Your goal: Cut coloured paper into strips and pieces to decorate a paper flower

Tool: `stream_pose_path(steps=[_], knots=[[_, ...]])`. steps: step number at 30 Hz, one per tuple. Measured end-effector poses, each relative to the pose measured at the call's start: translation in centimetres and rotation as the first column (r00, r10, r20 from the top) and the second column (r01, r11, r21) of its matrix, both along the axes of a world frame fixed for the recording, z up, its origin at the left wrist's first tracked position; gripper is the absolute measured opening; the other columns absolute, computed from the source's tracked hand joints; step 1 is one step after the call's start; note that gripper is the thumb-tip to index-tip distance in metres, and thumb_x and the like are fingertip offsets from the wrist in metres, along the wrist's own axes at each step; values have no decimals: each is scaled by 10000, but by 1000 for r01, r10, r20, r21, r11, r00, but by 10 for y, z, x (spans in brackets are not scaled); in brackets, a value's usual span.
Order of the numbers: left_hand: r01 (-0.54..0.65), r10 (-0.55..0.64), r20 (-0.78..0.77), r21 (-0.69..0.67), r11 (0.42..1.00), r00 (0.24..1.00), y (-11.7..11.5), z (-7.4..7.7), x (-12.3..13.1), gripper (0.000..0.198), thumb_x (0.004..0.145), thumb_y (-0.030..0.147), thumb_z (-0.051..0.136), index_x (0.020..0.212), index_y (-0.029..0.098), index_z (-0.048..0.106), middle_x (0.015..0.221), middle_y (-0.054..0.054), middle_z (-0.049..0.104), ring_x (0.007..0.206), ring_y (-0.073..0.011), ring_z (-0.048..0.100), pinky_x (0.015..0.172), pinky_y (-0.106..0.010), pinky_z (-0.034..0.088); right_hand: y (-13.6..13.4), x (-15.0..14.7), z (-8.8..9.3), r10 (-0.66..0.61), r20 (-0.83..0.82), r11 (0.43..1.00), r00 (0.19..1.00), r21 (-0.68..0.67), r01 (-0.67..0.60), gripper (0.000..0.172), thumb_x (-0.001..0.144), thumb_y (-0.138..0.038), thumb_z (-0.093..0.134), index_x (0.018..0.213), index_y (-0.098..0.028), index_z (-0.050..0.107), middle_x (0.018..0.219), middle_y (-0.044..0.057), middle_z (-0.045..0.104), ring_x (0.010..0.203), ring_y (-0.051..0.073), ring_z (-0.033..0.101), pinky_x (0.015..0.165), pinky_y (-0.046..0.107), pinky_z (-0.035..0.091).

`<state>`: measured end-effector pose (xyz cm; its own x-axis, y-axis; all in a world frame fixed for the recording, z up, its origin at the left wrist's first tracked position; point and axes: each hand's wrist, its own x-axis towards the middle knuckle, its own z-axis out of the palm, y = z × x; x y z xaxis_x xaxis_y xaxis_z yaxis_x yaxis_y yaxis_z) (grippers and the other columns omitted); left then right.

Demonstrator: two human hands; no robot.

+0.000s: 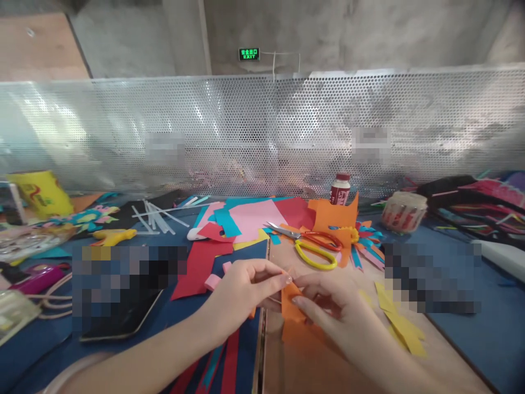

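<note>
Between my hands, over the brown board, is a piece of orange felt (290, 307). My left hand (251, 284) pinches its upper edge between thumb and finger. My right hand (328, 301) grips the same piece from the right, its thumb lying on the front face; some of its fingers are hidden behind. Just beyond my hands, scissors (315, 255) with one yellow and one orange handle lie with their blades parted. Another orange sheet (301, 342) shows below the held piece, and yellow strips (400, 323) lie to the right of my right hand.
Red pieces (197, 268), a pink sheet (258, 216) and white glue sticks (153, 216) lie farther back. A yellow glue gun (112, 236) and a dark phone-like slab (123, 306) are on the left. A red-capped bottle (340, 190) and a jar (404, 212) stand before the perforated metal screen (229, 131).
</note>
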<state>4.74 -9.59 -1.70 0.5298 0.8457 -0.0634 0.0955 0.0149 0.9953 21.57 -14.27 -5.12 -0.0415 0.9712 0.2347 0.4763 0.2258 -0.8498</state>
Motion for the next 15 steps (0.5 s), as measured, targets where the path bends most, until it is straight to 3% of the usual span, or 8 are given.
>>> stream_pose_path(steps=[5, 9, 11, 13, 15], knots=[[-4, 4, 1, -3, 1000, 1000, 1, -1, 0, 234, 748, 368, 626, 815, 146, 663, 754, 11, 635, 671, -111, 616, 641, -242, 532, 1, -4, -5, 13, -25, 1000, 1000, -16, -13, 215, 795, -385, 533, 930, -234, 606, 636, -25, 544, 590, 127, 509, 550, 249, 424], [-19, 18, -12, -20, 1000, 1000, 1, -1, 1, 213, 727, 355, 650, 777, 149, 667, 707, 23, 632, 624, -92, 604, 623, -225, 531, -1, 0, 6, 15, 68, 1000, 998, -10, -15, 213, 790, -360, 546, 964, -247, 592, 678, -12, 596, 593, 132, 545, 515, 237, 424], [-30, 30, -11, -34, 999, 1000, 2, -1, 2, 199, 716, 346, 662, 750, 150, 662, 680, 27, 635, 603, -85, 602, 599, -209, 525, -5, 23, 16, -25, 170, 1000, 985, 22, 21, 218, 821, -357, 505, 1011, -267, 566, 782, 11, 641, 659, 147, 584, 562, 253, 455], [-32, 32, -8, -52, 998, 999, 3, -2, 2, 196, 710, 346, 667, 732, 152, 655, 660, 27, 644, 609, -94, 618, 590, -205, 523, -11, 64, 23, -162, 276, 976, 947, 183, 114, 239, 864, -350, 418, 1072, -289, 520, 916, 45, 646, 788, 169, 606, 643, 278, 480], [-13, 13, 0, -61, 998, 1000, 4, -4, 2, 198, 711, 351, 665, 742, 155, 653, 657, 22, 659, 629, -112, 641, 609, -223, 531, -20, 116, 23, -383, 405, 889, 831, 406, 212, 188, 849, -340, 425, 980, -279, 544, 1010, 86, 626, 936, 197, 582, 816, 322, 443]])
